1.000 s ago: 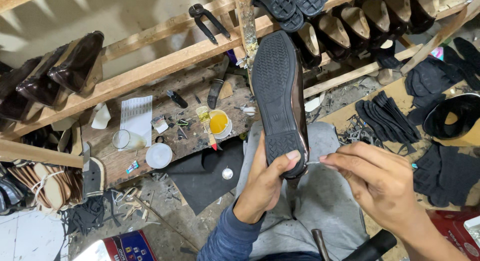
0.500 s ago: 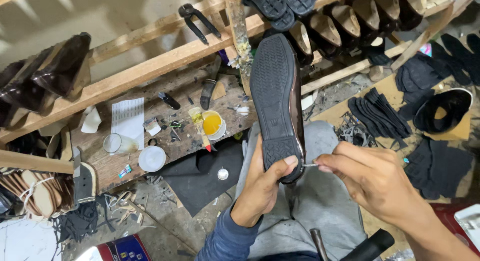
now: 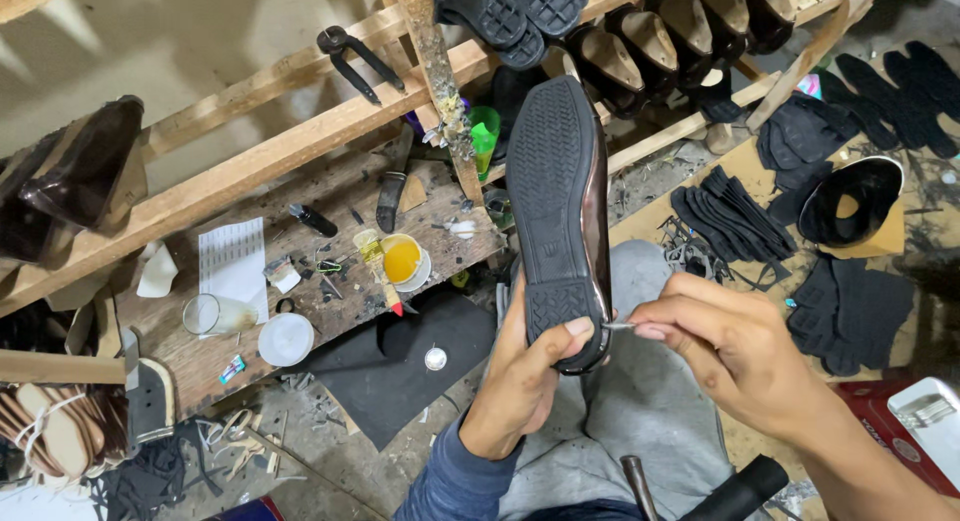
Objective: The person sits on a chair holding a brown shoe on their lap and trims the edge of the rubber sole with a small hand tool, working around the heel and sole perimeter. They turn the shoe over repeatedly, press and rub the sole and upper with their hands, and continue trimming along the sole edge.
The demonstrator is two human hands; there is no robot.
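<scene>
My left hand (image 3: 520, 381) grips the heel end of a dark brown shoe (image 3: 562, 211), held sole up so its black ribbed sole faces me, toe pointing away. My thumb lies across the heel. My right hand (image 3: 735, 346) pinches a thin metal needle or awl (image 3: 618, 326), whose tip touches the shoe's edge at the heel seam. Both hands are over my lap, covered in grey trousers (image 3: 640, 421).
A low wooden workbench (image 3: 300, 281) holds a pot of yellow glue (image 3: 402, 259), a white lid, a glass, paper and small tools. Pincers (image 3: 360, 61) hang on a wooden rack of shoes. Black cut pieces (image 3: 735, 216) lie at right; a hammer handle (image 3: 640, 486) rests near my knee.
The shoe has stayed upright in my left hand while my right hand keeps the needle at the heel edge, shifting only slightly. The camera has drifted a little.
</scene>
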